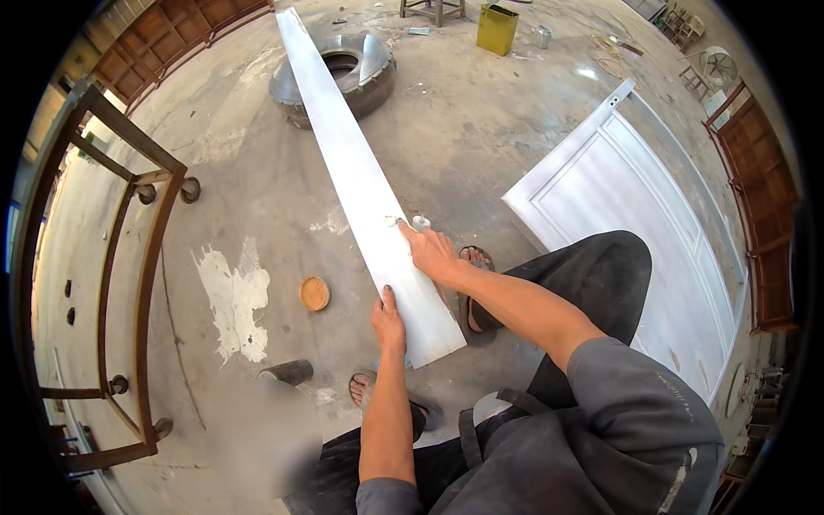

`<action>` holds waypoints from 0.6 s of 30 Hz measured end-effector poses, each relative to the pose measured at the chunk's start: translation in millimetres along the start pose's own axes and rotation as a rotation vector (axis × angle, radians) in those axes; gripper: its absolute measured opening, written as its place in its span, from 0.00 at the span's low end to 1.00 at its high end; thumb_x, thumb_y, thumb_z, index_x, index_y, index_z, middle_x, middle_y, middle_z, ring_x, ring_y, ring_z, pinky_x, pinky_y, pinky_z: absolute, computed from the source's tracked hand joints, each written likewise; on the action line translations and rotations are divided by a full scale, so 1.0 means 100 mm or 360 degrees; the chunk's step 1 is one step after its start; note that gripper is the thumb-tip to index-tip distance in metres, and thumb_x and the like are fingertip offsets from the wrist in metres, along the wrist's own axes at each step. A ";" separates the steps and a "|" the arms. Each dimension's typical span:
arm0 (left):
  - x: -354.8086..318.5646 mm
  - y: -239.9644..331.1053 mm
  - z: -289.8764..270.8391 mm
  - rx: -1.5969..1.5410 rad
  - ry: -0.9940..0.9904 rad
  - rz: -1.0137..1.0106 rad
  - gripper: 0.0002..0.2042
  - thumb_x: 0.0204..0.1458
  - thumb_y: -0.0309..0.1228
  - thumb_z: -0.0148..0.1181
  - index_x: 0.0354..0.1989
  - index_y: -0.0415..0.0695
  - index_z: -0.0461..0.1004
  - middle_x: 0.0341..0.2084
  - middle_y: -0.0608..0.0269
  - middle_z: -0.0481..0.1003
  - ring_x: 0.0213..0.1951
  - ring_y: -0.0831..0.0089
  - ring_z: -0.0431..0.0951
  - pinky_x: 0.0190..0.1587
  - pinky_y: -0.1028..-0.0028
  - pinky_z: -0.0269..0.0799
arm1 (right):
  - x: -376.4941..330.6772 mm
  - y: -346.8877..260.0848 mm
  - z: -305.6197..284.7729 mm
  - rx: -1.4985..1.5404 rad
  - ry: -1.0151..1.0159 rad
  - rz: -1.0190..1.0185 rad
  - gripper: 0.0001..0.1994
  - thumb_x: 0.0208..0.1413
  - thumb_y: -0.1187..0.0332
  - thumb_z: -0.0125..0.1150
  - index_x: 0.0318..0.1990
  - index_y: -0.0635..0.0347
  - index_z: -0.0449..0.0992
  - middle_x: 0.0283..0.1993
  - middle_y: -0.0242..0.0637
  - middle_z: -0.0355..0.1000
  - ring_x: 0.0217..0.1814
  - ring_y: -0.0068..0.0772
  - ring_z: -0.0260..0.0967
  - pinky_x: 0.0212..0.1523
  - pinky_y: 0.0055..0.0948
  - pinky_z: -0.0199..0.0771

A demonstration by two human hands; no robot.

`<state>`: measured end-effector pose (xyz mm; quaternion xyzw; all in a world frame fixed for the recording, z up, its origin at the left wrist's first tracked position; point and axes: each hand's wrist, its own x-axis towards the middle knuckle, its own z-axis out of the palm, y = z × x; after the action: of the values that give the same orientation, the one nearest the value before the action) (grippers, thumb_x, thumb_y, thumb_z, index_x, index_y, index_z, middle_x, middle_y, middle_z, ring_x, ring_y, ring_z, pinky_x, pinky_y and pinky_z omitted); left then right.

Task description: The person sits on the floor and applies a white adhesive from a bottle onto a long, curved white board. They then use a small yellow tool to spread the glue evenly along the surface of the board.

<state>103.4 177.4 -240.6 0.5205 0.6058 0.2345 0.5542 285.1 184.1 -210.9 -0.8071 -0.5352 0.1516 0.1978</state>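
Under my hands lies a long white board (365, 184); my left hand (388, 324) rests flat on its near end, my right hand (432, 251) presses a small pad (420, 222) on its edge.

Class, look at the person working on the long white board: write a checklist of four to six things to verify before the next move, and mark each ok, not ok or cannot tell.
1. Left hand steadies the long white-painted wooden board near its close end: ok.
2. Right hand is on the board's right edge, pressing a small white object: ok; what the object is: cannot tell.
3. Far end of the board rests on the grey tyre: ok.
4. Near end supported from below: cannot tell.
5. Feet protected: not ok, open sandals.
6. White panelled door lying on the floor stays apart from the board: ok.
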 end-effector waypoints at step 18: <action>0.07 -0.08 -0.06 -0.0039 0.0008 -0.0042 0.33 0.65 0.57 0.49 0.43 0.29 0.75 0.34 0.48 0.78 0.37 0.62 0.75 0.45 0.62 0.70 | -0.22 -0.13 -0.17 -0.0032 -0.0136 0.0028 0.25 0.60 0.76 0.50 0.66 0.53 0.66 0.41 0.59 0.74 0.41 0.65 0.78 0.43 0.55 0.78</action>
<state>96.3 182.5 -248.9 0.5051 0.6110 0.2358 0.5621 273.4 165.8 -189.3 -0.8066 -0.5375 0.1823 0.1651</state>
